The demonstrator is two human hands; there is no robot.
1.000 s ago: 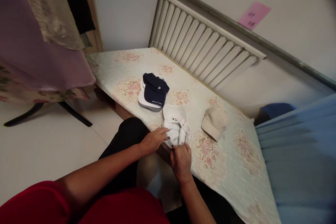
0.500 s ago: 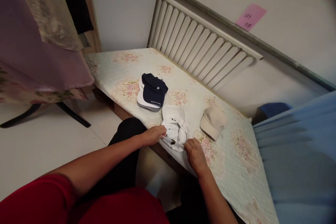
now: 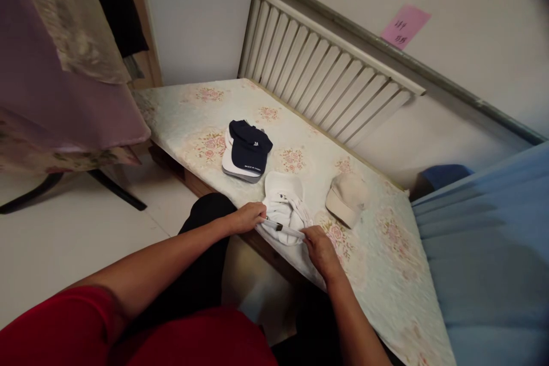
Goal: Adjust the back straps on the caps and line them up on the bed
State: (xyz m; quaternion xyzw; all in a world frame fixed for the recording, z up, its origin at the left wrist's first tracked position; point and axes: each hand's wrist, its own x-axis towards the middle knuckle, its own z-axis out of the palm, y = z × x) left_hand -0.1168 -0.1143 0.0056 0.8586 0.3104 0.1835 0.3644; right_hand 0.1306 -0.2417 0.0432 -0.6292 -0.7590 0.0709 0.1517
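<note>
A white baseball cap (image 3: 283,186) lies upside down near the bed's front edge, its brim pointing away from me and its inside showing. My left hand (image 3: 250,217) pinches the left end of the cap's back strap, which has a dark buckle in its middle. At the strap's right end, my right hand (image 3: 319,247) is closed on it, so the strap is held taut between both hands. Beyond my left hand, a navy cap (image 3: 251,148) rests on top of a white cap with a grey-edged brim (image 3: 234,164). A beige cap (image 3: 346,197) sits to the right.
The caps lie on a flower-patterned bed cover (image 3: 386,274). A white radiator (image 3: 321,68) runs along the wall behind. A blue curtain (image 3: 484,251) hangs at the right. On the left are a cloth-draped stand (image 3: 81,103) and a pale cabinet side (image 3: 197,17).
Both hands have lifted the strap slightly, and it now shows straighter with its buckle more visible. The other caps stay put; the view has shifted a little.
</note>
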